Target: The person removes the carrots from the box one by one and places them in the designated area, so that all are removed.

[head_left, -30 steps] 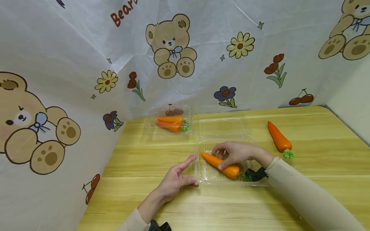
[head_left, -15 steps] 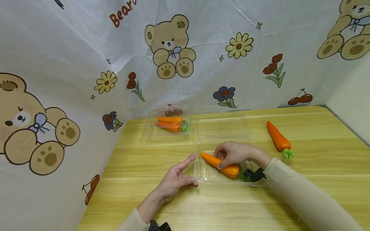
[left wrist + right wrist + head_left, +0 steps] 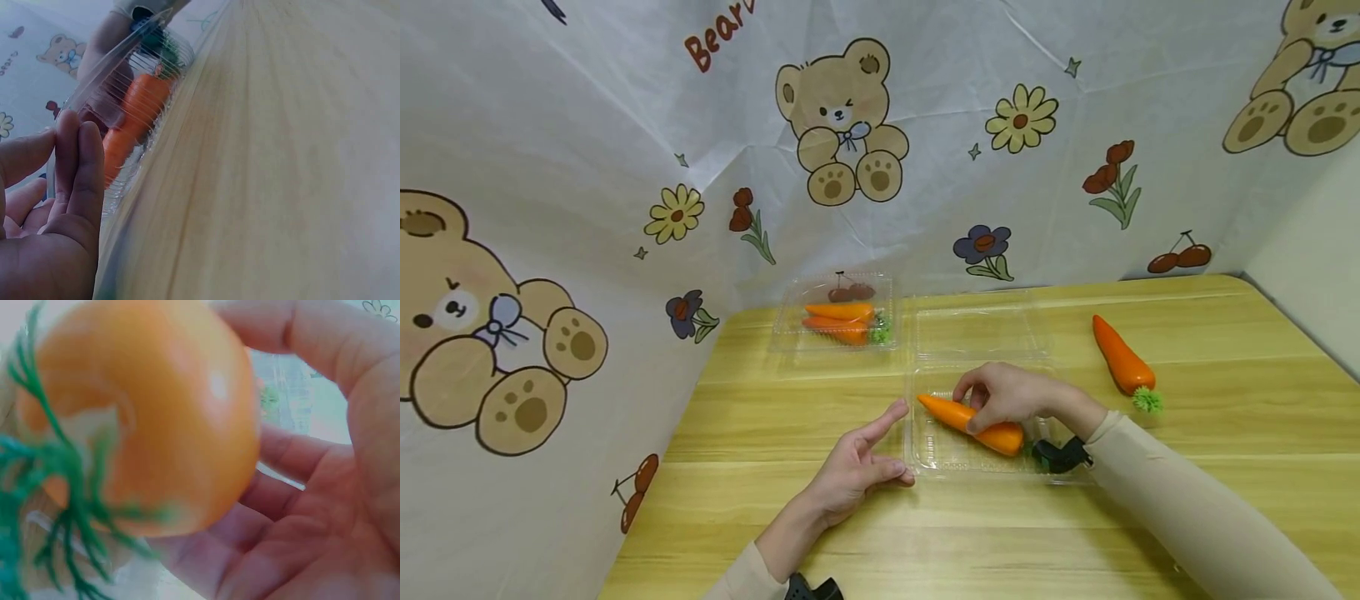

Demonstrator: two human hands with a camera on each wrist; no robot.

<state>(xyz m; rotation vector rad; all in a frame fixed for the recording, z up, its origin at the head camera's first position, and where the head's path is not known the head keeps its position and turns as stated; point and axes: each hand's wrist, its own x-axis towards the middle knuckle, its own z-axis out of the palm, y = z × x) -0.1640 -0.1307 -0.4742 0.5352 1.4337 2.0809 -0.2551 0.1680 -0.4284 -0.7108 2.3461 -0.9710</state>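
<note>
An orange toy carrot (image 3: pixel 1000 437) with green leafy top lies slantwise in a clear plastic clamshell box (image 3: pixel 925 458), its tip toward the box's left wall. My right hand (image 3: pixel 1007 396) grips it from above, thumb on the near side and fingers on the far side. In the right wrist view the carrot's (image 3: pixel 181 419) thick end and leaves fill the left half. My left hand (image 3: pixel 853 475) is at the box's left edge, fingers extended and fingertips at the rim, as the left wrist view also shows. The box's lid (image 3: pixel 977 329) is laid back, away from me.
A second clear box (image 3: pixel 786 329) at the back left has its lid down over two carrots (image 3: pixel 842 325). Another carrot (image 3: pixel 1123 358) lies loose on the wooden table (image 3: pixel 760 400) to the right. A bear-print cloth (image 3: pixel 925 217) hangs along the back and left.
The carrot in my right hand has turned slightly, its leafy end shifting a little away from me. My left hand stays at the box's edge.
</note>
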